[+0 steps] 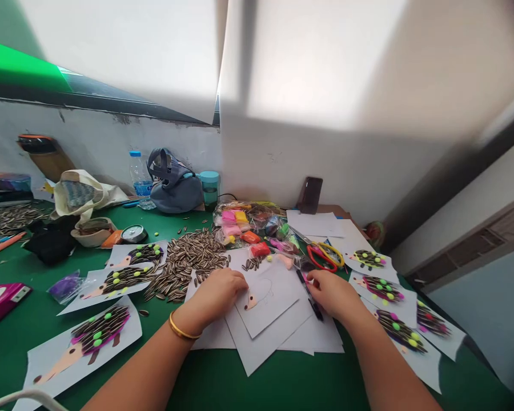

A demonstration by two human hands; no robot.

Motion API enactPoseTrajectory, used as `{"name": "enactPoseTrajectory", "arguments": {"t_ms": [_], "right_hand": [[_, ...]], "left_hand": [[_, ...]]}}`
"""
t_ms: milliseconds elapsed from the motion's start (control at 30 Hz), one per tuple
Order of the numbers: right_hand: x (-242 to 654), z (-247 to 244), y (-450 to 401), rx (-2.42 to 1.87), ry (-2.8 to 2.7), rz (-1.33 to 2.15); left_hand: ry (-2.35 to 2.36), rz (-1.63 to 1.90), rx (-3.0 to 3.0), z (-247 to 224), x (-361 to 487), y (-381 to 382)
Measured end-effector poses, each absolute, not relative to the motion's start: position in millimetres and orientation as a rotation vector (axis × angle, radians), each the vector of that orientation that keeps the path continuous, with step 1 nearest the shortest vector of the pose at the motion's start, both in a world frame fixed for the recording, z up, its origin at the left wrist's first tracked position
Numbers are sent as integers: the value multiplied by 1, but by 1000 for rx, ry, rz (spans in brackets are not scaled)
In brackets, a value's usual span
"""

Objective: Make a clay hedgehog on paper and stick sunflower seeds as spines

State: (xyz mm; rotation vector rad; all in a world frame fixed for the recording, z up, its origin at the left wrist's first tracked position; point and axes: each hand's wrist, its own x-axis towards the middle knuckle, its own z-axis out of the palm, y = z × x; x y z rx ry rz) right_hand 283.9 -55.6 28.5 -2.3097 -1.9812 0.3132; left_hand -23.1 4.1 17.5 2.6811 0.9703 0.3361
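Note:
A drawing sheet (269,299) with a pencilled hedgehog outline and a peach clay face lies over stacked white papers. My left hand (220,292) rests on its left edge, fingers curled down; whatever they grip is hidden. To the right, my right hand (330,290) is beside a black pen (310,297), thumb and fingers drawn together near a small pink bit; I cannot make out what they hold. Sunflower seeds (188,260) are piled left of the papers. Behind the sheet are a red clay packet (260,249) and a lump of peach clay (285,261).
Finished seed hedgehog cards (85,348) lie at left, with more cards (405,337) at right. Scissors (325,256), clay packets (235,220), a phone (310,195), a blue bag (175,191), a water bottle (141,180) and a tin (134,233) stand or lie farther back.

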Motion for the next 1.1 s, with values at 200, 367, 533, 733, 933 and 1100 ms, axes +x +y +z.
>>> {"name": "enactPoseTrajectory", "arguments": {"t_ms": [200,367,533,733,933,1100], "right_hand": [[270,26,-48,-2499,-2169,184],[269,26,-44,-2521,-2166,166],[270,30,-50,-2462,-2029,84],[254,23,-51,-1799,-1812,531],[225,16,-61,-1468,-1698,1143],[215,17,-70,-1394,-1670,1295]], "left_hand": [[1035,189,2714,17,-25,4],[1091,92,2685,17,-25,1],[1117,47,2695,18,-26,1],[1195,29,2687,23,-25,0],[1244,50,2676,24,-23,-1],[1245,84,2654,21,-23,-3]]}}
